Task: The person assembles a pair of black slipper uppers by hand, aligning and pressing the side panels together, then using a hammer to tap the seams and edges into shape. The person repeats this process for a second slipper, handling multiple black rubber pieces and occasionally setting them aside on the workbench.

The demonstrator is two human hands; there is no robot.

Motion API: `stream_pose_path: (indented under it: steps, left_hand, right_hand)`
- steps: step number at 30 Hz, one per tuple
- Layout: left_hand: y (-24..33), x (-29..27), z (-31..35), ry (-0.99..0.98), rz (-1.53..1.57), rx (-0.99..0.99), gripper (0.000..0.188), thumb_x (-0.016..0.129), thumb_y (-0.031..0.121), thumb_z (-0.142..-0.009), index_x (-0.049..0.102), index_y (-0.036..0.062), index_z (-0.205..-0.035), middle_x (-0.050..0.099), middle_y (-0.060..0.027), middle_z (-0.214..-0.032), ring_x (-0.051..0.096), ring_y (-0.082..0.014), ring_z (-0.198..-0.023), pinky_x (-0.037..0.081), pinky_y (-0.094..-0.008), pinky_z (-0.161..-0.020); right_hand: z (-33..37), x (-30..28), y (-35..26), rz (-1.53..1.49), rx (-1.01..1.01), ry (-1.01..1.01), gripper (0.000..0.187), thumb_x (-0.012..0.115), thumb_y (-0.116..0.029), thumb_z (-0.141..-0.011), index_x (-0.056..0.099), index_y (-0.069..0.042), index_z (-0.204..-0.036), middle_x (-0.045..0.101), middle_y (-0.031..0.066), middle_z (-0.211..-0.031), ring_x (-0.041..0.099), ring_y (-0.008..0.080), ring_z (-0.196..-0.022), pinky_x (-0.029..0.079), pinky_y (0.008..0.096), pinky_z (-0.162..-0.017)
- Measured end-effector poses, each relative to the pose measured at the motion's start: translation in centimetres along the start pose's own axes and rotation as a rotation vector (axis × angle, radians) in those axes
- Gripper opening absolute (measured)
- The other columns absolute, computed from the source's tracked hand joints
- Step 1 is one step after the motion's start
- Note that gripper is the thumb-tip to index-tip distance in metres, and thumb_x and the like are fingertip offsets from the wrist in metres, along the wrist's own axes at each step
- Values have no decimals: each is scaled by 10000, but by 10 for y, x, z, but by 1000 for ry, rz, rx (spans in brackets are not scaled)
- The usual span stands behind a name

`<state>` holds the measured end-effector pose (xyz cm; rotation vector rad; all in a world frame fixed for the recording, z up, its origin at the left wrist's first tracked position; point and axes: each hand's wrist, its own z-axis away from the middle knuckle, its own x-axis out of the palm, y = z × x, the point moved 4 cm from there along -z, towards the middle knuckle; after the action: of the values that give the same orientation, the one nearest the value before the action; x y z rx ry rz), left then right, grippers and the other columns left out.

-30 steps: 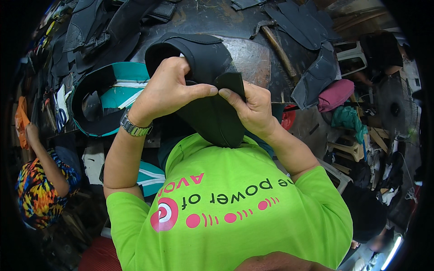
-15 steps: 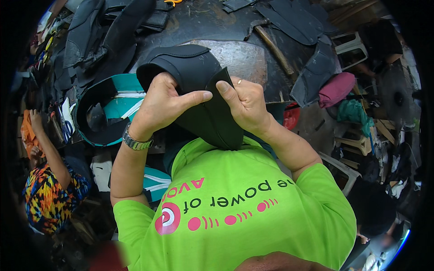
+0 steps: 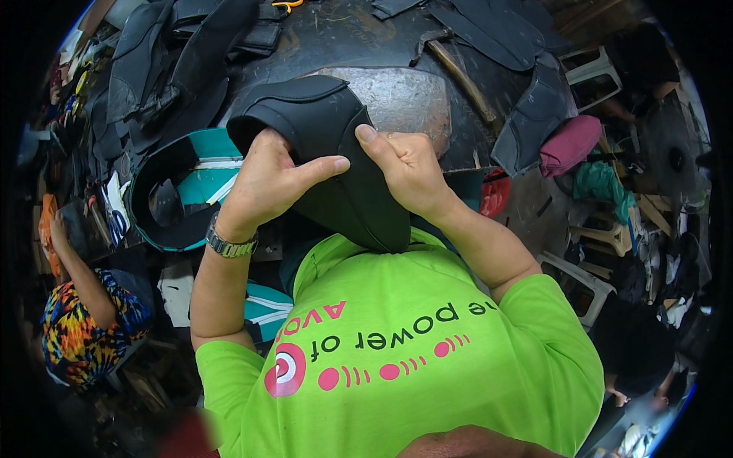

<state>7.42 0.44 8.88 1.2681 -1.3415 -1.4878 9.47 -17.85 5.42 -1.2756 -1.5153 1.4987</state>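
Between my two hands is a black boot upper (image 3: 347, 191), a sewn piece of smooth leather-like material with a seam down its middle. Its rounded, folded top points away from me, and its narrow end hangs against my chest. My left hand (image 3: 279, 179) reaches inside its opening, with the fingers hidden and the thumb pressing on the outside. At the right edge, my right hand (image 3: 405, 164) pinches the material, its thumb on top and fingers curled beneath. Right behind the upper lies a worn, shiny board (image 3: 416, 107) on the dark table.
A hammer (image 3: 462, 80) lies beyond my right hand. More black uppers (image 3: 156, 76) are heaped at the far left, others (image 3: 527, 114) at the far right. A teal-and-black bin-like holder (image 3: 210, 145) stands left, near a person in a colourful shirt (image 3: 92, 320). A pink bundle (image 3: 571, 145) sits right.
My right thumb and fingers have shifted slightly left along the upper's edge, and the flap that stood up there is now folded down. My left hand keeps its grip.
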Motion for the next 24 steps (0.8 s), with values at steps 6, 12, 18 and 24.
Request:
stream_pose_path:
  steps: [6, 12, 18, 24]
  left_hand:
    - [-1, -1, 4, -7, 44, -36, 487, 815, 124, -822, 614, -68, -1222, 681, -100, -1183, 617, -162, -1063, 494, -314, -967]
    - [-5, -5, 2, -15, 49, -23, 535, 822, 120, -821, 586, -66, -1264, 658, -94, -1222, 604, -169, -1097, 483, -318, -993]
    - [-3, -5, 4, -56, 78, -26, 564, 822, 123, -823, 569, -63, -1291, 649, -92, -1234, 598, -170, -1108, 478, -319, -1004]
    - [-3, -5, 3, -100, 93, -114, 517, 802, 128, -848, 584, -61, -1277, 652, -93, -1231, 594, -159, -1110, 478, -312, -1000]
  right_hand:
    - [-4, 7, 14, -120, 184, -83, 647, 593, -462, -1008, 610, 47, -609, 516, 62, -506, 442, 76, -508, 360, 318, -450]
    - [-9, 14, 20, -185, 300, -152, 678, 594, -568, -973, 717, 38, -696, 637, 56, -586, 605, 97, -562, 474, 270, -508]
    - [-15, 10, 19, -369, 357, -299, 701, 491, -601, -1008, 726, 58, -975, 720, 108, -827, 680, 141, -748, 538, 260, -647]
    - [-18, 8, 17, -346, 294, -345, 700, 453, -585, -1029, 724, 60, -1022, 725, 122, -874, 685, 147, -795, 545, 257, -677]
